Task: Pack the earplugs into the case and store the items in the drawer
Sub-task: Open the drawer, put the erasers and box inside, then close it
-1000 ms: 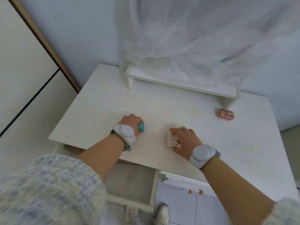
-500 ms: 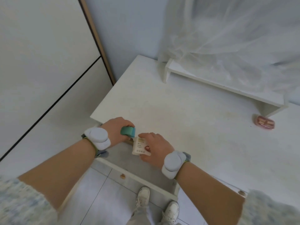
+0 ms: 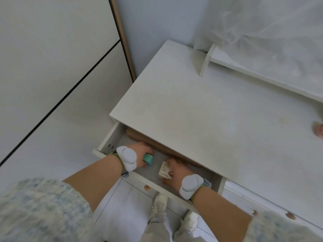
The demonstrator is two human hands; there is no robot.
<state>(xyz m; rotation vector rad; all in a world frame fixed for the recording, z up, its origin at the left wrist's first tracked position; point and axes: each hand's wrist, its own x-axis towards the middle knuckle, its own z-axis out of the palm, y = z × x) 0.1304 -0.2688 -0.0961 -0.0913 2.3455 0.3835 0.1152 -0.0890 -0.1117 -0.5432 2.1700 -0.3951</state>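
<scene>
Earplug case (image 3: 148, 159): teal, small, pinched in the grip of the left hand (image 3: 139, 155), down inside the open drawer (image 3: 111, 137) near its left side.
Head view, left hand: fingers curled over the case from above; whether the case rests on the drawer floor or hangs just above it cannot be told.
Head view, right hand (image 3: 176, 172): grip closed on a small white box (image 3: 165, 170) with printed label, thumb on its face, low in the drawer, just right of the case.
Drawer: pulled out under the front edge of the desk (image 3: 201, 119); a brown flat thing (image 3: 148, 142) lies at the back, partly hidden under the desk.
Desk top: a pink item (image 3: 318, 131) sits at the far right edge of the picture, well apart from both hands.
Step in hand: likely setting both items down in the drawer.
Risk, pink item: may be left out if the drawer is shut now, should it belong to the task.
Risk, case: could pop open or roll if dropped from a height.
Risk, knuckles: both hands sit close under the desk edge and could knock it when lifted.
</scene>
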